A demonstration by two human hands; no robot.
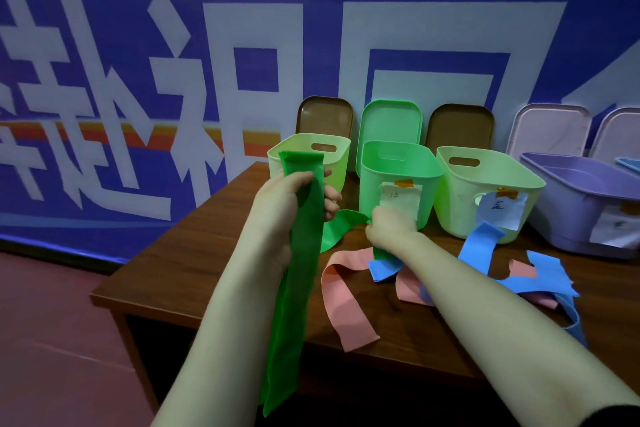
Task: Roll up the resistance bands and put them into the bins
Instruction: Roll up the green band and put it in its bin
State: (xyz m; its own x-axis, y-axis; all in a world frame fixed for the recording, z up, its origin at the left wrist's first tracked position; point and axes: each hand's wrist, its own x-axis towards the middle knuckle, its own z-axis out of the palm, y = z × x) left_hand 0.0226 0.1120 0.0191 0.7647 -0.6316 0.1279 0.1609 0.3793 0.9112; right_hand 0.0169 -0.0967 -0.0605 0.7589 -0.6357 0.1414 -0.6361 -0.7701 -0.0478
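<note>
Green band (pixel 298 288) held up, not rolled yet; bins (pixel 460 208) stand open.

Left hand (pixel 287 198) grips the green band near its top end. The short end sticks up and the long tail hangs past the table (pixel 207 253) edge, likely held high to straighten it before rolling. Right hand (pixel 391 222) is curled, pinching a green strip (pixel 334 232) that lies on the table just in front of the green bin (pixel 369 194). Cannot tell if it's the same band or a second one. Pink bands (pixel 339 302) and blue bands (pixel 478 243) lie loose and tangled near the right forearm. Lids (pixel 389 121) lean on the wall behind the bins, leaving the tops free. The labelled green bin looks like this band's target.
</note>
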